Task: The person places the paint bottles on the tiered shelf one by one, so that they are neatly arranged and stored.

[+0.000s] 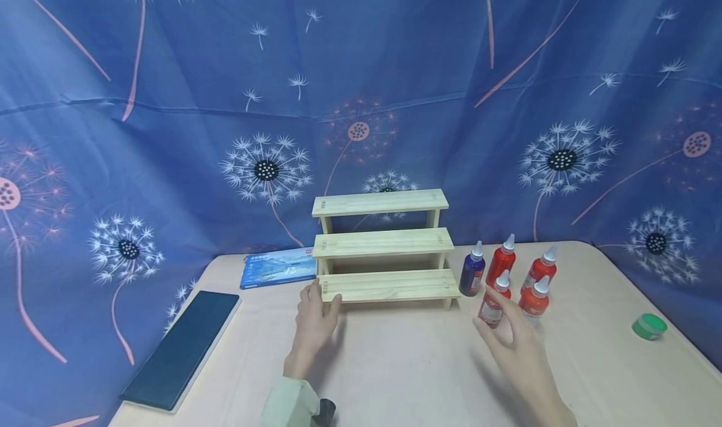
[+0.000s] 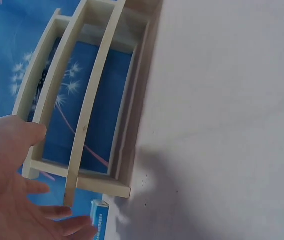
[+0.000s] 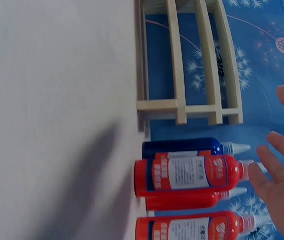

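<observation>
A pale wooden three-tier stand [image 1: 389, 284] is in the middle of the table against the curtain. My left hand [image 1: 314, 320] is at the left end of its lowest tier, thumb and fingers spread around the corner. In the left wrist view the hand [image 2: 12, 170] overlaps the stand's end, fingers loosely extended. To the stand's right are several red squeeze bottles [image 1: 500, 264] with pale pointed caps, and one dark blue bottle [image 1: 471, 270]. My right hand [image 1: 516, 345] is beside the nearest red bottle [image 3: 189, 174], thumb and fingers apart, near its cap in the right wrist view.
A blue flat box [image 1: 279, 268] lies left of the stand. Nearer the left edge is a dark flat panel with a white border [image 1: 183, 348]. A small green-lidded jar [image 1: 649, 326] sits at the far right. A blue dandelion-print curtain [image 1: 361, 69] hangs behind the table.
</observation>
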`<state>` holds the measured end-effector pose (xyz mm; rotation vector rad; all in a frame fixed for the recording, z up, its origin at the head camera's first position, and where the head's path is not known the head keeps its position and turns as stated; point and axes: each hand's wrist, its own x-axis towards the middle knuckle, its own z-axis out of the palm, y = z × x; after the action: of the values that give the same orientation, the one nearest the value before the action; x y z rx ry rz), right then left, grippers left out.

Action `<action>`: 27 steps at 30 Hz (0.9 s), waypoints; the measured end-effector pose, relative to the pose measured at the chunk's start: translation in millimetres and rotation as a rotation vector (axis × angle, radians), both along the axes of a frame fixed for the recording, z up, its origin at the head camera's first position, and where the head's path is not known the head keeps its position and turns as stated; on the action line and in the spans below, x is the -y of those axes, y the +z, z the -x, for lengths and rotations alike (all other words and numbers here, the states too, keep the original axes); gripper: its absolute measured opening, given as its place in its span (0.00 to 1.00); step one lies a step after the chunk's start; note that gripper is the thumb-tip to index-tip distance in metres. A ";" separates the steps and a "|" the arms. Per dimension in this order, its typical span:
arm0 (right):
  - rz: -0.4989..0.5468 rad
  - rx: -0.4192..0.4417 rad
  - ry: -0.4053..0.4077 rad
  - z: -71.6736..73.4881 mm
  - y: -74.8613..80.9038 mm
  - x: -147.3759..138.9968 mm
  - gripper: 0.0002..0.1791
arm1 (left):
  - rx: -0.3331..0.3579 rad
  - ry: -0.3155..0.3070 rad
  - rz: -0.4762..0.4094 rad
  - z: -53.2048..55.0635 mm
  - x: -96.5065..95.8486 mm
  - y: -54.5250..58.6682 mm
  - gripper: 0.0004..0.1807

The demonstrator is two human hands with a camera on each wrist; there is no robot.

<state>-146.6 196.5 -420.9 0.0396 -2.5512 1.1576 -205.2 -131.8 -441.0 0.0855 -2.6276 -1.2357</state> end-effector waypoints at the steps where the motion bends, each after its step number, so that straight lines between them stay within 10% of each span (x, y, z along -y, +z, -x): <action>1: 0.009 -0.004 -0.009 -0.8 0.7 -2.0 0.35 | 0.011 -0.002 -0.023 0.9 1.4 0.0 0.36; 19: 0.043 -0.204 -0.215 -14.1 2.1 -31.3 0.36 | 0.141 0.069 -0.176 25.6 28.4 5.6 0.32; 27: 0.218 -0.396 -0.328 -10.4 -1.4 -51.4 0.30 | 0.219 0.059 -0.299 32.6 32.7 4.0 0.28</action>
<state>-136.2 247.9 -422.3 -0.1773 -1.9886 1.1560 -237.8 -164.5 -437.0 0.3663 -2.5694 -1.6746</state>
